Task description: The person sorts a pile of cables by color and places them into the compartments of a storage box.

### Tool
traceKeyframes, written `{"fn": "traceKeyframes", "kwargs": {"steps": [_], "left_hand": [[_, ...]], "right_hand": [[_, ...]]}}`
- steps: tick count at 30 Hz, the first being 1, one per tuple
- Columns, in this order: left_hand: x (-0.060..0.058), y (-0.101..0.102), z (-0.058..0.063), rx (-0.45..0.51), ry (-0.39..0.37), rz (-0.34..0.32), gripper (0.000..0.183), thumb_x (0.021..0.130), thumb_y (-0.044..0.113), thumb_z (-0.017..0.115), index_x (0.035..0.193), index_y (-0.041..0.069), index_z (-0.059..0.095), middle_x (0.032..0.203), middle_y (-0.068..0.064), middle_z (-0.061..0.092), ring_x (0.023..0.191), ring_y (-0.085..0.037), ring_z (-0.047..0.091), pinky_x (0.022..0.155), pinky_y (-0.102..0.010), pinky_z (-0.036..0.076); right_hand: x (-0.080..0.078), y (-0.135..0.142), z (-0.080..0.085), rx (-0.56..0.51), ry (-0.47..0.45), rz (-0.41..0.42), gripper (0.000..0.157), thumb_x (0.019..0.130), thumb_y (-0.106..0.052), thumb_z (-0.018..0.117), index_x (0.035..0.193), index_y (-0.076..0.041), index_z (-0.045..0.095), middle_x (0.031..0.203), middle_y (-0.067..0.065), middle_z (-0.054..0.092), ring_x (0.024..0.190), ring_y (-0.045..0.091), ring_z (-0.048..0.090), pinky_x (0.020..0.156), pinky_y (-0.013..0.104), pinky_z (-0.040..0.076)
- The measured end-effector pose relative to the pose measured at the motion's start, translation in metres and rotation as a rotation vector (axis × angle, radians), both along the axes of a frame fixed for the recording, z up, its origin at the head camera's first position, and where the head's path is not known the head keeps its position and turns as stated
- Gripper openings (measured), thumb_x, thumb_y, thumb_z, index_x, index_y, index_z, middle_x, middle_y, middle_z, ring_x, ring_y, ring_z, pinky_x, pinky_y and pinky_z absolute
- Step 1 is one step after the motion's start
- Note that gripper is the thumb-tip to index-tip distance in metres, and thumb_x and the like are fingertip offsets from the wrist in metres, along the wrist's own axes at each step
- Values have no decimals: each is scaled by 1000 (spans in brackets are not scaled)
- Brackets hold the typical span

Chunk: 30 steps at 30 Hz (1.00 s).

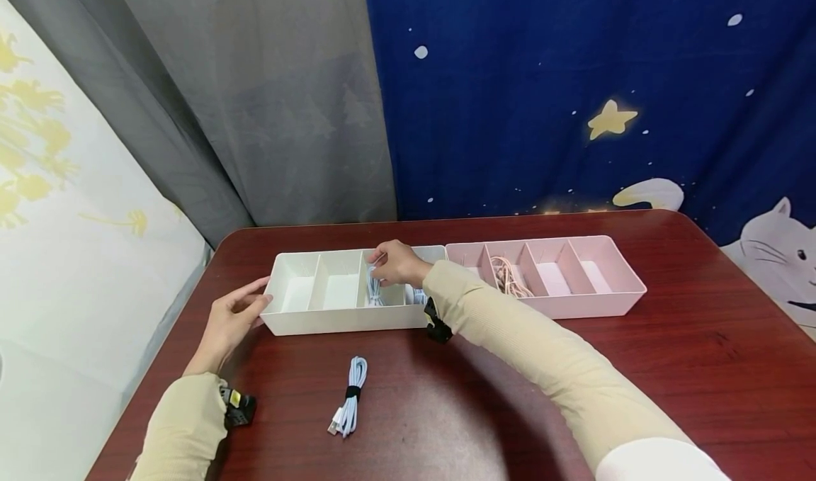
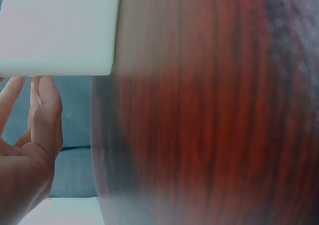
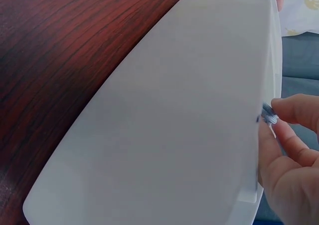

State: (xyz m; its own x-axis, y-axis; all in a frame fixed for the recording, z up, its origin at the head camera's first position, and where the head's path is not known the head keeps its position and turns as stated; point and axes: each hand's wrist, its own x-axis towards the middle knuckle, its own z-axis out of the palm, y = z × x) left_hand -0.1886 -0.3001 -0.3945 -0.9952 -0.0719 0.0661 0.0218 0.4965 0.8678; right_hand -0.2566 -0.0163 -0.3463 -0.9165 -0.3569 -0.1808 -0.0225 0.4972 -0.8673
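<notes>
A long white divided box [image 1: 347,319] stands on the table. My left hand [image 1: 234,318] rests its fingertips against the box's left end, fingers fairly straight; the left wrist view shows those fingers [image 2: 47,110] at the box edge. Over the third compartment from the left, my right hand [image 1: 398,263] pinches a light blue cable [image 1: 374,288] that reaches down inside. In the right wrist view the box wall hides most of this cable [image 3: 269,114]. Another light blue cable [image 1: 353,396], bundled with a black strap, lies in front of the box.
A pink divided box [image 1: 589,305] adjoins the white one on the right, with a pale pink cable [image 1: 506,279] in one compartment. More light blue cable [image 1: 419,296] shows in the white box's rightmost compartment, partly behind my right wrist. Curtains [image 1: 306,98] hang behind the dark red table [image 1: 287,382].
</notes>
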Motion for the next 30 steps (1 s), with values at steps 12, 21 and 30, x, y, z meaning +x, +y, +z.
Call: {"fn": "traceKeyframes", "kwargs": {"steps": [12, 21, 30], "left_hand": [[-1, 1, 0, 4, 12, -4, 50, 86, 31, 58, 130, 9, 47, 92, -2, 56, 77, 0, 55, 65, -20, 50], [-1, 0, -2, 15, -2, 9, 51, 86, 33, 58, 130, 10, 47, 91, 4, 57, 78, 1, 54, 64, -19, 49], [-1, -1, -3, 22, 11, 2, 52, 86, 33, 58, 129, 7, 47, 89, 5, 56, 78, 2, 54, 64, -19, 49]], "right_hand": [[0, 2, 3, -40, 4, -9, 25, 77, 7, 59, 102, 7, 57, 86, 11, 51, 76, 17, 51, 63, 27, 52], [5, 5, 1, -15, 64, 14, 24, 77, 4, 60, 101, 4, 58, 89, 10, 55, 79, 17, 52, 65, 24, 50], [14, 7, 0, 33, 186, 43, 22, 79, 0, 60, 100, 1, 60, 92, 8, 59, 90, 18, 55, 70, 21, 46]]}}
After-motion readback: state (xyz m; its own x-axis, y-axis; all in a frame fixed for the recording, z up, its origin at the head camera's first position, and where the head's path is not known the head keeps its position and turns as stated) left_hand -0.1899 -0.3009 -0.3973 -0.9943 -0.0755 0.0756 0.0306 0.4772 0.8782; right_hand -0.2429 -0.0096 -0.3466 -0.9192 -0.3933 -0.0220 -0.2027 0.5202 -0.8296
